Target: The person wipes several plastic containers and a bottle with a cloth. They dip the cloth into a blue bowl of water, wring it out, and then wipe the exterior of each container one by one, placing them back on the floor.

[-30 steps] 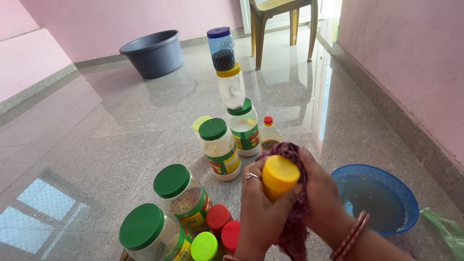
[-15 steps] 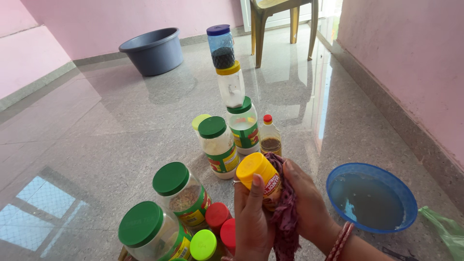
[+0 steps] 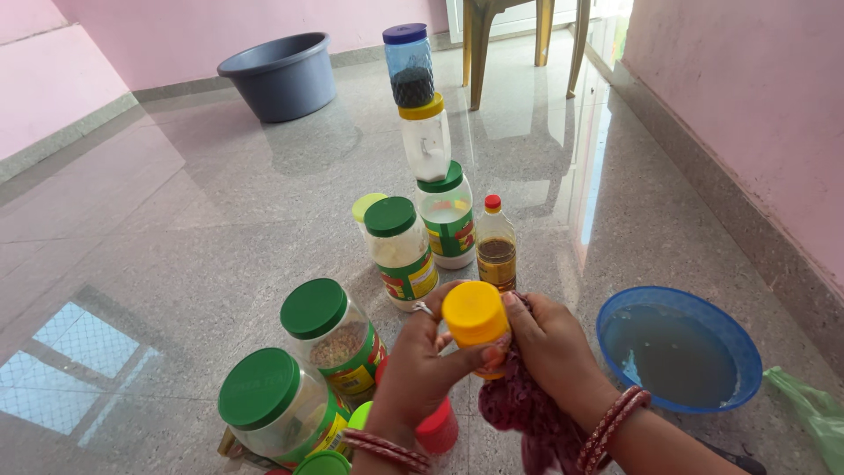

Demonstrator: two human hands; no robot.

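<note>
Fingers of the left hand (image 3: 420,365) clasp a yellow-lidded jar (image 3: 476,318) from its left side, thumb lying across the lid's front. Opposite, the right hand (image 3: 549,347) grasps a maroon cloth (image 3: 527,413) and presses it against the jar's right side. Both hands hold the jar above the grey floor (image 3: 176,229), near green-lidded jars (image 3: 334,330) and a blue basin of water (image 3: 679,347).

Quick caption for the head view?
Both hands, left and right, hold a yellow-lidded jar with a maroon cloth.
</note>
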